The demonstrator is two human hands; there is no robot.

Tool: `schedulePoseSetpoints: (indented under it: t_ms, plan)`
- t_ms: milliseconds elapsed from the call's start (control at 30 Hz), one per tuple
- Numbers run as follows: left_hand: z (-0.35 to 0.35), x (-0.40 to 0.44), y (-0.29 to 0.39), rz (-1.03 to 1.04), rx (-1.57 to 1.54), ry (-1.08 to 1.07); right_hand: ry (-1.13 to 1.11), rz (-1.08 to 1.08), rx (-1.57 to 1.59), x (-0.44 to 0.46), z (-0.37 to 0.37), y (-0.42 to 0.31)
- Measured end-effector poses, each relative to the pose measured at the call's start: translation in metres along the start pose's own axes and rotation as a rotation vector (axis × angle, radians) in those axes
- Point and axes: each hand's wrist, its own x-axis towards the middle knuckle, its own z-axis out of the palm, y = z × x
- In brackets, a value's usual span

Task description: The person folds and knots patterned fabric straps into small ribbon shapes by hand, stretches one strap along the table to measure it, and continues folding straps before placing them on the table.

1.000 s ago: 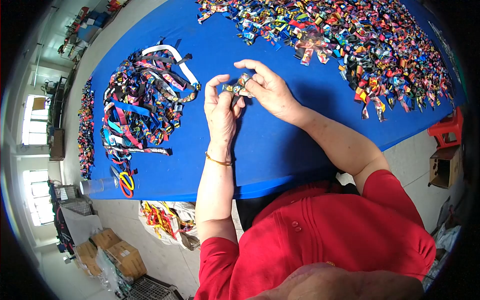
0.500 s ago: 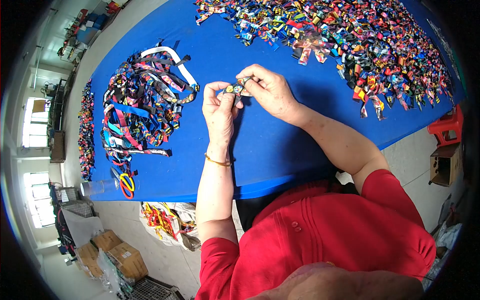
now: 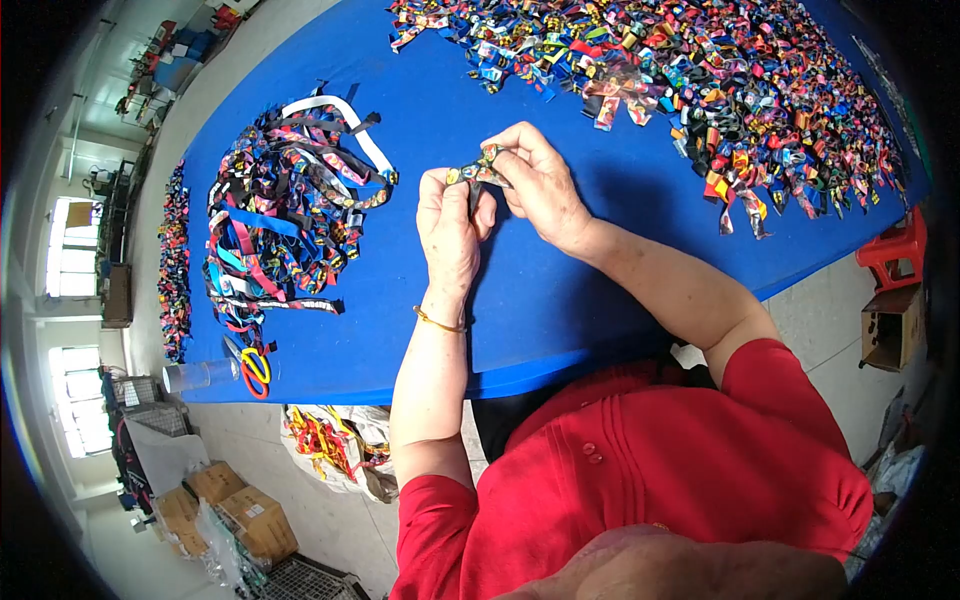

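Observation:
A short patterned ribbon strip (image 3: 474, 173), dark with yellow and coloured prints, is stretched between my two hands above the blue-covered table. My left hand (image 3: 450, 222) pinches one end between thumb and fingers. The other end is pinched by my right hand (image 3: 540, 185), where part of the strip bends up over the fingertips. My fingers hide some of the ribbon. Left of my hands lies a tangled heap of long printed straps (image 3: 285, 200). A wide pile of short ribbon pieces (image 3: 740, 100) covers the far right of the table.
Scissors (image 3: 256, 372) with red and yellow handles lie by a clear plastic cylinder (image 3: 200, 376) at the table's near left edge. A row of ribbon bits (image 3: 174, 265) lines the left edge. Below are a bag of straps (image 3: 335, 450), cardboard boxes (image 3: 250, 520) and a red stool (image 3: 893, 250).
My hands have shifted slightly and the right wrist has turned. More of the ribbon strip shows between them, its right end now raised. Both hands still hold it.

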Motion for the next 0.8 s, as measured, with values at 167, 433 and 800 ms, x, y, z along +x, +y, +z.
schedulePoseSetpoints:
  t_ms: [167, 433, 800]
  plan:
    - [0.002, -0.002, -0.001, 0.04, 0.027, -0.004, 0.066, 0.252, 0.208, 0.0, 0.003, -0.004]
    - [0.006, -0.005, 0.002, 0.123, 0.084, 0.005, -0.016, 0.478, 0.358, 0.0, 0.0, -0.006]
    - [-0.006, 0.001, 0.0, -0.032, -0.1, -0.042, -0.106, 0.446, 0.397, -0.003, 0.0, -0.001]
